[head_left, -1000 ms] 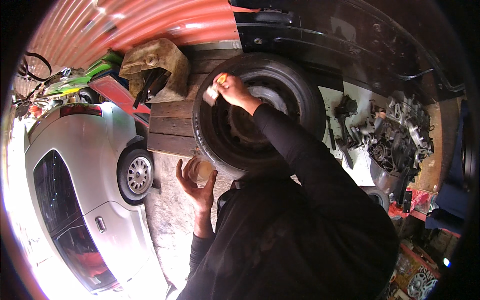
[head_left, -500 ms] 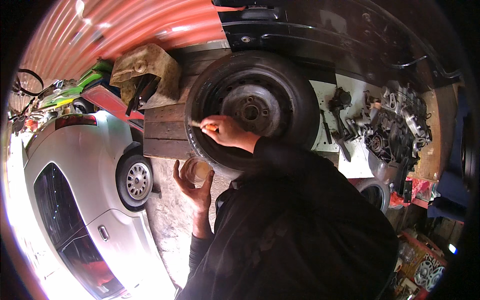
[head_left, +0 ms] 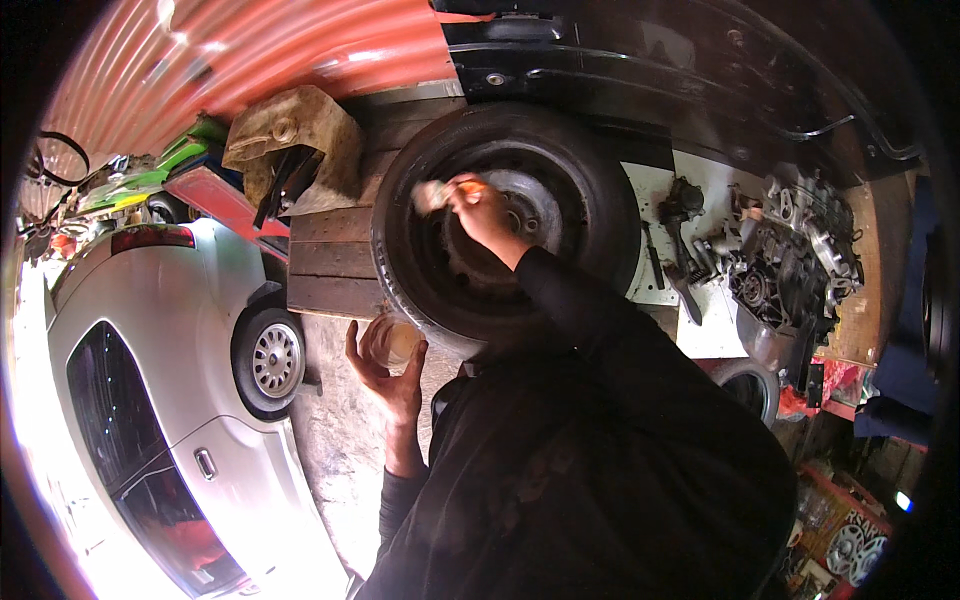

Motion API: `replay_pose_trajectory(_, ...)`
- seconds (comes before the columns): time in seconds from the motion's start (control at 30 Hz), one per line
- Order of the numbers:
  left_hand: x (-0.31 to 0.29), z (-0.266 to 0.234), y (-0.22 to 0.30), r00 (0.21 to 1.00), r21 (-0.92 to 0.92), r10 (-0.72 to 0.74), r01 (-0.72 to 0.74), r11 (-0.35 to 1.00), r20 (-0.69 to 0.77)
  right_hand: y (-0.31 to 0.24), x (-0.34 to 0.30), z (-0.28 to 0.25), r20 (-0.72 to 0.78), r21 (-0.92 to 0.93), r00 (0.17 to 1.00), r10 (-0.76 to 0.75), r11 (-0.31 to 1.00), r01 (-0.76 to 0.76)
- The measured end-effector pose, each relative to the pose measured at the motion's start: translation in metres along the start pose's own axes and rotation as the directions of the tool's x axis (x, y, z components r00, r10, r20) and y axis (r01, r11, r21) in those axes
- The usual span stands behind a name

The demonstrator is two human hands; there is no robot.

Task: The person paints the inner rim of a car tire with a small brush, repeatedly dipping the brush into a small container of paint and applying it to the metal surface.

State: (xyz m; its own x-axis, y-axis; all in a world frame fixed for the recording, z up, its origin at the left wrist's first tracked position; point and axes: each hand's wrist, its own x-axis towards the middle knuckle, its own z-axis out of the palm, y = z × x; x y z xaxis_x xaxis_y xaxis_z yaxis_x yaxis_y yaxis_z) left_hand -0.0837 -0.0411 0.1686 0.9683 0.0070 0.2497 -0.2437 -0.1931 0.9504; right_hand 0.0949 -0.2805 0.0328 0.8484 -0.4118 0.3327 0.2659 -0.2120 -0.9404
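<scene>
A black tyre (head_left: 608, 205) on a dark steel wheel rim (head_left: 560, 195) lies flat on a wooden bench. Over the rim's left part, my right hand (head_left: 484, 215) grips a brush (head_left: 432, 197) with an orange handle. The bristles blur with motion, so whether they touch the tyre's inner edge is hard to tell. Just off the tyre's near left side, my left hand (head_left: 388, 380) curls its thumb and fingers round a clear cup (head_left: 378, 335) with something pale in it.
Left of the tyre stand a stained plastic container (head_left: 290, 130) and bare bench planks (head_left: 335, 260). A white car (head_left: 170, 330) is parked at the left. Engine parts (head_left: 775, 280) and tools (head_left: 680, 265) lie on a white board at the right. A black panel (head_left: 650, 80) rises behind.
My right hand has lifted the brush away from the tyre's left sidewall, moving it up and right over the rim. The left hand and cup stay in place.
</scene>
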Motion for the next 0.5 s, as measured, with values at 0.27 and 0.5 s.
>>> replay_pose_trajectory(0.27, -0.005, -0.003, -0.002, 0.999, -0.019, -0.044, 0.044, 0.999, 0.006, -0.017, -0.059, 0.017, 0.014, 0.143, 0.991, 0.130, 0.981, -0.130)
replay_pose_trajectory(0.5, -0.002, 0.001, -0.002, 1.000, -0.030, -0.018, 0.019, 0.999, 0.012, -0.055, -0.062, -0.014, 0.153, 0.066, 0.933, 0.326, 0.939, -0.339)
